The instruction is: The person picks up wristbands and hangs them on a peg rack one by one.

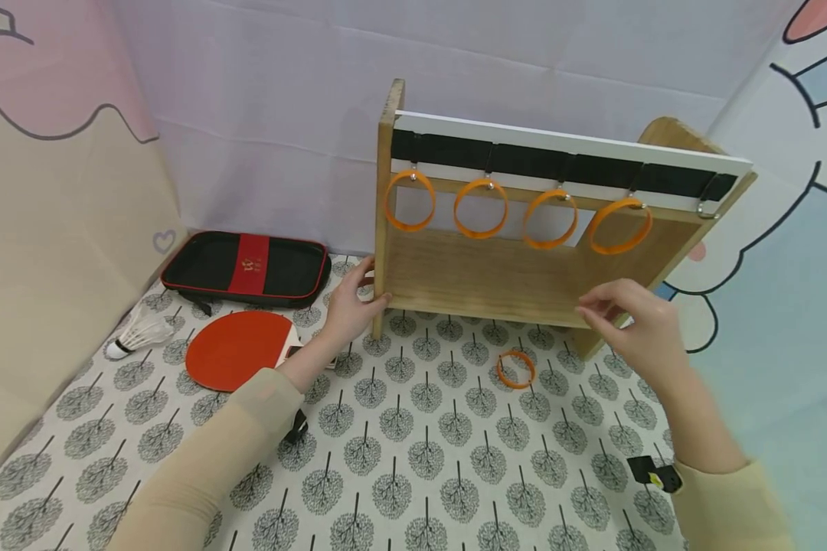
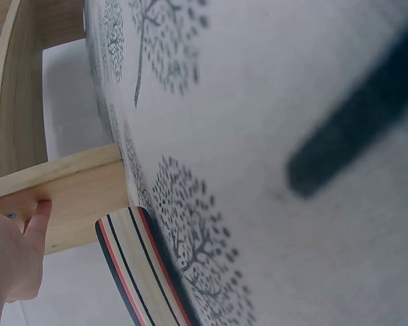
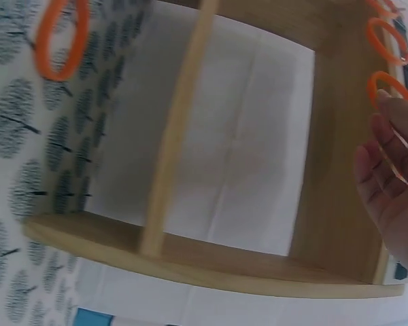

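Note:
A wooden rack (image 1: 482, 272) stands on the cloth, with a white-and-black strip of hooks along its top. Several orange rings (image 1: 481, 208) hang from the hooks; the rightmost hook (image 1: 707, 205) carries none. Another orange ring (image 1: 516, 370) lies on the cloth in front. My left hand (image 1: 351, 306) holds the edge of the rack's left side panel (image 2: 88, 197), thumb at the front and fingers on the outer side. Near the rack's right side is my right hand (image 1: 634, 321), thumb and forefinger close together, nothing visible between them. In the right wrist view, its fingers (image 3: 377, 163) are loosely bent near a hanging ring.
Left of the rack lie a red table tennis bat (image 1: 237, 348), a black case with a red band (image 1: 289, 269) and a white shuttlecock (image 1: 141, 334). Patterned cloth (image 1: 393, 459) covers the table. Fabric hangs behind and on both sides.

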`<state>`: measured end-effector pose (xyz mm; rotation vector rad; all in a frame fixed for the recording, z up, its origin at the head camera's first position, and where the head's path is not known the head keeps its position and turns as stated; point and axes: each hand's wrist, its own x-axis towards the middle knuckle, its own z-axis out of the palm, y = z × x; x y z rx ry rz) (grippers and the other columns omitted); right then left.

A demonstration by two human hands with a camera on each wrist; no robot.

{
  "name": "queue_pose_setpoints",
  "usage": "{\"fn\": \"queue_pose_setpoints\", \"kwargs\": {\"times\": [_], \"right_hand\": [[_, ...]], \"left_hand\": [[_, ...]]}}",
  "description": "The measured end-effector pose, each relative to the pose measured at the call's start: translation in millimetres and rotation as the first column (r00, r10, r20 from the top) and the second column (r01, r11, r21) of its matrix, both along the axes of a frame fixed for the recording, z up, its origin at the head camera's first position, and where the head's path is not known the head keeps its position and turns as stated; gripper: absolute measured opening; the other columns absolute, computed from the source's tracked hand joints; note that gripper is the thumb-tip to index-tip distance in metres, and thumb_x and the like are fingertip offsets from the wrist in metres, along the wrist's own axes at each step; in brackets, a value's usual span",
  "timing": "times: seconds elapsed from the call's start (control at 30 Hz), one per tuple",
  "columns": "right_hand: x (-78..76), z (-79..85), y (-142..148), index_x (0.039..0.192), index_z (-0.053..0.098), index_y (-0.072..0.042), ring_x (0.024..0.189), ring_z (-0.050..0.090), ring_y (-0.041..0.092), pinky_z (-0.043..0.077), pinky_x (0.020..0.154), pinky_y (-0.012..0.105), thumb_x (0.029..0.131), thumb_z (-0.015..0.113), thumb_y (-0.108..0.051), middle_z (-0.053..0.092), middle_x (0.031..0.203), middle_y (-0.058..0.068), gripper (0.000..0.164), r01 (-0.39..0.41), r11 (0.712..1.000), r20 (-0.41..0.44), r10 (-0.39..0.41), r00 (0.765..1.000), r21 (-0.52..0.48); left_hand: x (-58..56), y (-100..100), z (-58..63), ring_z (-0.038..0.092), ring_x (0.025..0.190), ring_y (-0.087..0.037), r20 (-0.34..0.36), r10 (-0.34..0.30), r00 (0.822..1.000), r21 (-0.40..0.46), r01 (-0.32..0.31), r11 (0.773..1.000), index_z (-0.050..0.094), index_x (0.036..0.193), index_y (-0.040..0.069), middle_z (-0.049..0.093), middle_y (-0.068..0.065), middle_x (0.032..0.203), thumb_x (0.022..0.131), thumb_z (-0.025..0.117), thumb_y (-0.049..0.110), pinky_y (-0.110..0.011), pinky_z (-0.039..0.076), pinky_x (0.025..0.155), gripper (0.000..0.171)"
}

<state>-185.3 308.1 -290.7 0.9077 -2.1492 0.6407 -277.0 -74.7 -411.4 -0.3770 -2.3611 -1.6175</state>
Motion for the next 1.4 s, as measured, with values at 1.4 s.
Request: {"fn": "queue_pose_setpoints", "kwargs": {"times": [1.4], "right_hand": [[-21.4, -124.8, -16, 0.083, 0.068, -0.012, 0.066, 0.056, 0.000, 0.053, 0.058, 0.016, 0.077, 0.076, -0.010, 0.065, 0.078, -0.006, 0.010, -0.184, 0.914, 0.661, -0.112, 0.742, 0.361]], "left_hand": [[1.5, -1, 1.5, 0.052, 0.120, -0.024, 0.002, -0.002, 1.000, 0.005, 0.002, 1.000, 0.034, 0.147, 0.018, 0.044, -0.004, 0.142, 0.083, 0.070, 0.014, -0.031, 0.057, 0.085, 0.074]]}}
